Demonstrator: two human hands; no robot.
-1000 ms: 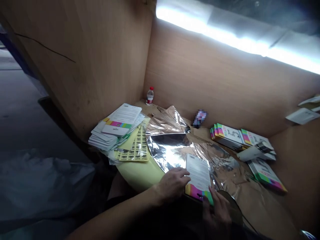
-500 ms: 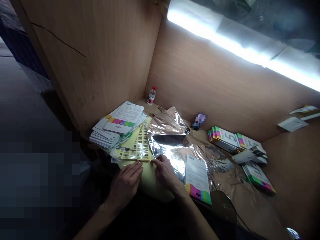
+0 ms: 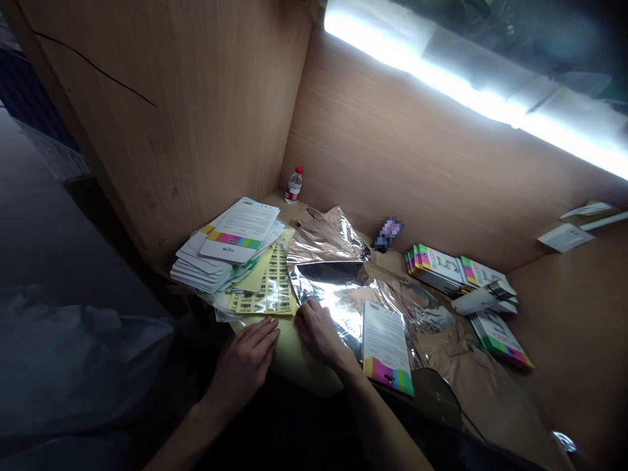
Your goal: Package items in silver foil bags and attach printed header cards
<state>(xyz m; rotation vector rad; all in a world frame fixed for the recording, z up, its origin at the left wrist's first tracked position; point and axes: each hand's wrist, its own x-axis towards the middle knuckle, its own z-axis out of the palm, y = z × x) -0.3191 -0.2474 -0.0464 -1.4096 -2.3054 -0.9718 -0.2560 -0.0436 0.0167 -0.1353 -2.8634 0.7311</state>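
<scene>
My left hand lies flat with fingers extended on the bare yellow backing of a label sheet, whose upper part carries rows of small printed barcode stickers. At that sheet's right edge my right hand is closed, thumb and fingers curled together; whatever is between the fingertips is hidden. The lower part of the backing paper bends down between my hands over the table's front edge. Right of my right hand, a white card packet with a rainbow-coloured end lies on silver foil.
A stack of similar white packets stands at the left, overlapping the label sheets. Several packets are piled at the back right, others nearer. A bottle with a red cap and a blurred phone-like object stand near the back wall.
My right fingers have curled in more tightly at the sheet's right edge. My left hand has stayed in place. The view has shifted slightly.
</scene>
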